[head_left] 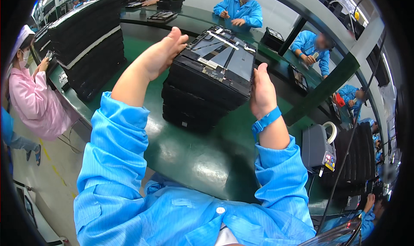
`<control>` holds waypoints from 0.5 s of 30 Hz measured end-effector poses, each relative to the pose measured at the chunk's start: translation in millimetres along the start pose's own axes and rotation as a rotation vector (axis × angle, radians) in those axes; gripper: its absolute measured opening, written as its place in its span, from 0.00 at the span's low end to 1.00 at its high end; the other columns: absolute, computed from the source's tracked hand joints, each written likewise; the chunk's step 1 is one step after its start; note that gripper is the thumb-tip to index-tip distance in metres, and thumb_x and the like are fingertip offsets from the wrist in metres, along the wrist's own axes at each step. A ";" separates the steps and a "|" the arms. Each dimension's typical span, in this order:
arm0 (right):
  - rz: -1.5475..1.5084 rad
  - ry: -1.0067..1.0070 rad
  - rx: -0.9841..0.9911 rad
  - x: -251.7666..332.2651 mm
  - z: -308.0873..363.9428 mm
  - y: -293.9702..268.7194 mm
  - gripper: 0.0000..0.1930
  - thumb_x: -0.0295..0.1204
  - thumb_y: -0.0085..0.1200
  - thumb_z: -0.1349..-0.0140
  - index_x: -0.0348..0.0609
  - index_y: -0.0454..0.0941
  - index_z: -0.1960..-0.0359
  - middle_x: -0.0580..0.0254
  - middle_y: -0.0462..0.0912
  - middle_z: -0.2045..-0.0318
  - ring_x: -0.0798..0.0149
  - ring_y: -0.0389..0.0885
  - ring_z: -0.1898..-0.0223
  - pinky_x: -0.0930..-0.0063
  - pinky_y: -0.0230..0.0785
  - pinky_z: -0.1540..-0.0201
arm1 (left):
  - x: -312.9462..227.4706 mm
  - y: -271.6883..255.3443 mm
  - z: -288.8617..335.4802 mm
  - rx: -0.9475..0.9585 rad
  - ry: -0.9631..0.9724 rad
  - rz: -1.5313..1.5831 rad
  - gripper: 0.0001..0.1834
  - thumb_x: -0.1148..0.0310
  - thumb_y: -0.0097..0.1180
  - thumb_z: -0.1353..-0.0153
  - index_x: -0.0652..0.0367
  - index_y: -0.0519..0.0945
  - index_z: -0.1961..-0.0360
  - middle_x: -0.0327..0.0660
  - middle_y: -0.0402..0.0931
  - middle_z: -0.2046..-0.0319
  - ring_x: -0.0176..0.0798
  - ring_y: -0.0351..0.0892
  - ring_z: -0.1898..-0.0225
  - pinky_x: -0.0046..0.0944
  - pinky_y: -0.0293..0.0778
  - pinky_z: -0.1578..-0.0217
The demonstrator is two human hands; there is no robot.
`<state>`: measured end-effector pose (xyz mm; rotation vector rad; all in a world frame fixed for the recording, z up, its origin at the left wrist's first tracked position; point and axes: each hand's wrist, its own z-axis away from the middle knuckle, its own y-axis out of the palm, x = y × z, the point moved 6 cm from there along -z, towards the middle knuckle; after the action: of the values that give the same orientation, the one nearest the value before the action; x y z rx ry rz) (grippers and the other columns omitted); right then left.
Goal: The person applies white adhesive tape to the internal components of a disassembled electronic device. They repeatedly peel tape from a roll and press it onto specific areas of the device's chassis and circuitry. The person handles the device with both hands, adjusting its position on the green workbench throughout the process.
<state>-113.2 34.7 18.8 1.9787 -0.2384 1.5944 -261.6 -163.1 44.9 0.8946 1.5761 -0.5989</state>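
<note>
The left hand [161, 54] and the right hand [261, 93] press flat and open against the two sides of a stack of black trays [207, 86], and no fingers curl around anything. The stack stands on the green table [202, 159], near the middle and well back from the near edge, and the top tray holds a flat grey panel [224, 52]. It looks like the stack is being squared up or steadied, and the next move would need both hands to squeeze evenly so the trays stay straight.
</note>
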 end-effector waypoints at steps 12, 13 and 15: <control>-0.145 -0.074 0.165 2.6 16.1 38.3 0.27 0.49 0.38 0.29 0.36 0.69 0.45 0.52 0.79 0.53 0.60 0.80 0.56 0.68 0.74 0.52 | -7.0 10.5 17.0 -0.025 0.118 0.143 0.55 0.26 0.38 0.44 0.68 0.59 0.35 0.53 0.65 0.39 0.43 0.67 0.39 0.41 0.62 0.39; -0.149 -0.076 0.175 4.6 18.0 41.6 0.26 0.49 0.40 0.30 0.39 0.68 0.44 0.56 0.77 0.50 0.63 0.76 0.50 0.70 0.68 0.47 | -13.4 14.8 21.8 -0.006 0.149 0.111 0.55 0.25 0.37 0.44 0.68 0.59 0.34 0.54 0.65 0.39 0.44 0.67 0.38 0.42 0.62 0.39; -0.061 -0.078 0.146 1.8 9.8 32.8 0.25 0.49 0.40 0.30 0.39 0.69 0.44 0.57 0.77 0.50 0.64 0.75 0.50 0.71 0.68 0.47 | -10.5 13.5 23.5 -0.031 0.147 0.125 0.55 0.25 0.37 0.44 0.68 0.59 0.34 0.53 0.65 0.39 0.44 0.67 0.38 0.41 0.62 0.39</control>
<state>-120.2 3.0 30.0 2.1406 -0.0927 1.5366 -236.6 -176.1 51.7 1.0246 1.6422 -0.4265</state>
